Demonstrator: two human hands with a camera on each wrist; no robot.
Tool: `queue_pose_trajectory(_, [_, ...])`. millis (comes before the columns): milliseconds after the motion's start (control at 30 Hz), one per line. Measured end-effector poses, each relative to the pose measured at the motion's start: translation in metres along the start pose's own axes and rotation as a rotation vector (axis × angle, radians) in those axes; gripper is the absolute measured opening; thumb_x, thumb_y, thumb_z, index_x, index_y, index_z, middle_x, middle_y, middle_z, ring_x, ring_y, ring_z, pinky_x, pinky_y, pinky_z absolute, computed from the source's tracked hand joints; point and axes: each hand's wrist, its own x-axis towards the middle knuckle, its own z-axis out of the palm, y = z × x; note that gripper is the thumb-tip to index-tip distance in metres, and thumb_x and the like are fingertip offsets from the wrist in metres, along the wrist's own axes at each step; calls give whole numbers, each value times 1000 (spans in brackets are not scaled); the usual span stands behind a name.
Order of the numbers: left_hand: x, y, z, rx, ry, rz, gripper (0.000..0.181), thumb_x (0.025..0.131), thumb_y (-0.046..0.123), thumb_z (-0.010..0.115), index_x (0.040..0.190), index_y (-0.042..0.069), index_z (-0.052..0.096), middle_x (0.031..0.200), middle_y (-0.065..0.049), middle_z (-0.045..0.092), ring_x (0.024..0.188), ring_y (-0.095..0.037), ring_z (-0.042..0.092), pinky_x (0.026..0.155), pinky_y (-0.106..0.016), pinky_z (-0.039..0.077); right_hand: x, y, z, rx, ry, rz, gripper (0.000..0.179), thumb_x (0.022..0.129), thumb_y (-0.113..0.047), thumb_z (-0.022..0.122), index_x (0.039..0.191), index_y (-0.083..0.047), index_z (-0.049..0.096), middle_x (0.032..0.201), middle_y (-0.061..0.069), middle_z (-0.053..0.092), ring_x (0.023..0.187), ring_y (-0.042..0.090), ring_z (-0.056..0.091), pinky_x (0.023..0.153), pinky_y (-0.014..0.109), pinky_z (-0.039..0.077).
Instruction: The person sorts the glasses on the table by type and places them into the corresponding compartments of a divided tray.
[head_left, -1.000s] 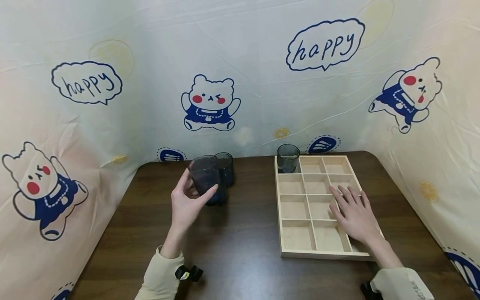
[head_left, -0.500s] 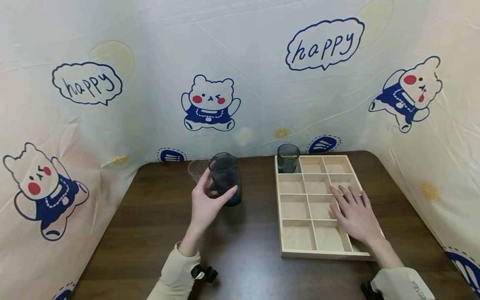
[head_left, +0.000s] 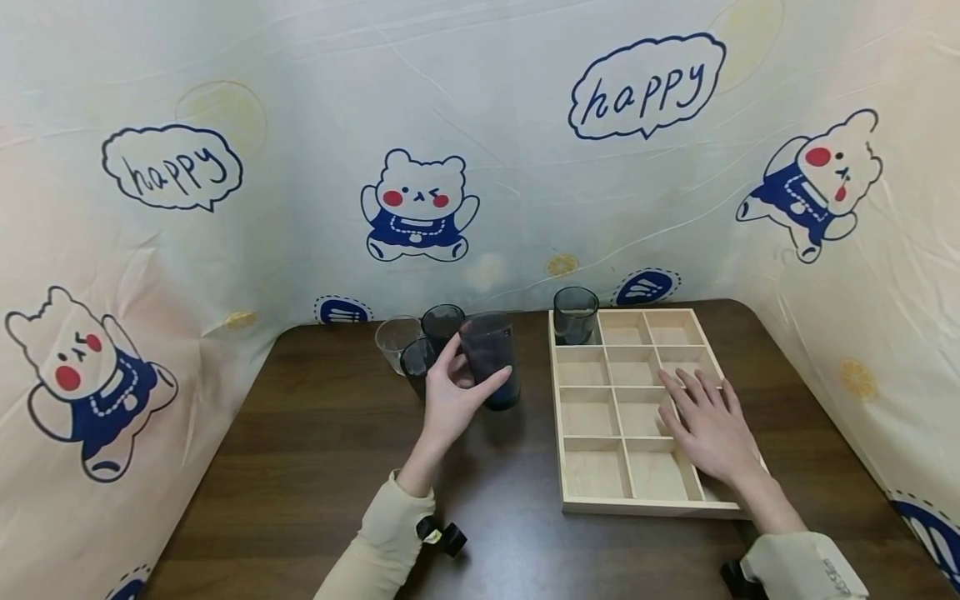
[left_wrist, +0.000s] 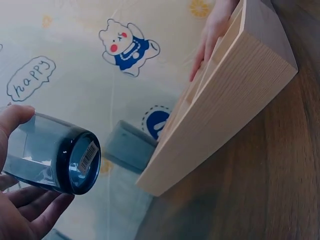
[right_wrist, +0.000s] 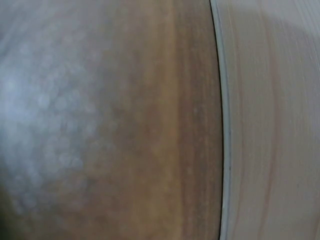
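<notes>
My left hand (head_left: 452, 402) has its thumb and fingers wrapped round a dark blue glass (head_left: 491, 358), held above the desk (head_left: 315, 467) between three other glasses (head_left: 442, 323) and the wooden box (head_left: 648, 507). My right hand (head_left: 711, 439) rests on the box, fingers spread, gripping nothing. To carry this well, I'd keep the grip firm but light — smooth glass may slip — and level the base before crossing any rim. I'd steer clear of the seated glass (head_left: 576, 317) in the far-left compartment and let the right hand steady the box. For writing, a barcode label (left_wrist: 88, 157) sits on the base, its digits too small to read; the backdrop (head_left: 517, 100) says "happy" in two speech bubbles. The sleeve lettering (head_left: 837, 577) is illegible, and I find no brand.
</notes>
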Motion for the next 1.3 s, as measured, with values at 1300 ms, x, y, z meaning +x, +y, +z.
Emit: queue_pose_trajectory(1300, [35,-28,87,-34,-69,-103,85,87,21,93,161,15,52,132,-23,78,122,-35,75,95,-46,65,1,2,-1,1,-23,14,63,114,-42,51,170,-15,40,171,28,41,161,55,27,130,77,10])
